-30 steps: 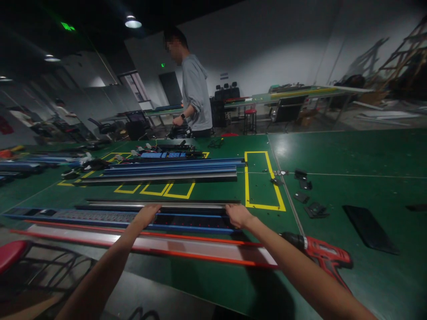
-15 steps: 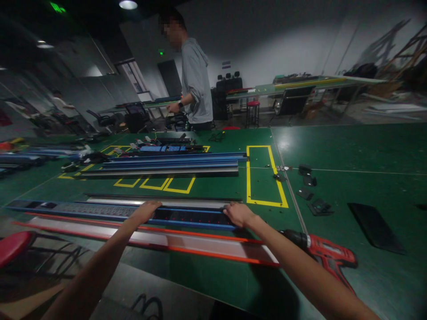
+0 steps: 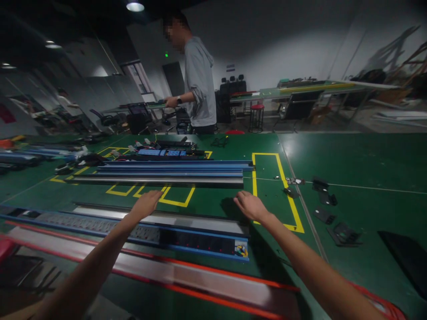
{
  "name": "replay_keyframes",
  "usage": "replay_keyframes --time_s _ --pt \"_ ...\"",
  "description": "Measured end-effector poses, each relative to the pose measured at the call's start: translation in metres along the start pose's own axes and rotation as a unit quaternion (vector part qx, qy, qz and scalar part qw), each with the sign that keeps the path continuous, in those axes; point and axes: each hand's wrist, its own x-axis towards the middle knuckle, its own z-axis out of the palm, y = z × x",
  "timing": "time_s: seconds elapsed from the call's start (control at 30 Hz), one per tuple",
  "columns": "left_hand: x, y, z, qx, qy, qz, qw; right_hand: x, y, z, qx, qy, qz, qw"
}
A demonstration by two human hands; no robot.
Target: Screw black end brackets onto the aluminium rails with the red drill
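My left hand (image 3: 148, 203) hangs above the green table, fingers stretched forward, with nothing seen in it. Across from it, my right hand (image 3: 250, 204) is also lifted, its fingers slightly bent and apart, holding nothing visible. Both are between two groups of long metal channels. On the near side lies a blue channel (image 3: 200, 247) with a row of socket-like parts and wires at its right end. Just behind it is a silver-grey channel (image 3: 210, 223). Beyond my fingertips are a black-edged silver channel (image 3: 180, 180) and blue channels (image 3: 180, 167).
A red-edged channel (image 3: 213, 279) runs along the near side. Black brackets (image 3: 323, 191) and a black plate (image 3: 405, 258) lie at the right. A red tool (image 3: 380, 302) is partly behind my right forearm. Across the table stands a person (image 3: 200, 84) in a grey hoodie.
Both my hands have left the blue channel and moved forward toward the farther channels. The wires at the blue channel's right end now show. The view has shifted, and the drill is mostly out of sight.
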Motion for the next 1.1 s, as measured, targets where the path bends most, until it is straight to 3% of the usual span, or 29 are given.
replay_keyframes --time_s 0.23,0.43,0.7,1.1 --pt "0.081 0.008 0.019 0.027 0.012 -0.042 0.999 0.063 0.037 0.022 -0.032 0.000 0.017 0.999" --pt "0.116 0.004 0.036 0.047 -0.014 -0.042 0.998 0.094 0.039 0.036 -0.041 -0.018 0.006 0.999" --pt "0.121 -0.004 0.043 0.054 -0.035 -0.025 0.998 0.111 0.044 0.040 -0.034 -0.046 0.003 0.998" --pt "0.103 -0.004 0.029 0.056 -0.049 -0.029 0.997 0.089 0.028 0.036 -0.024 -0.044 -0.011 0.999"
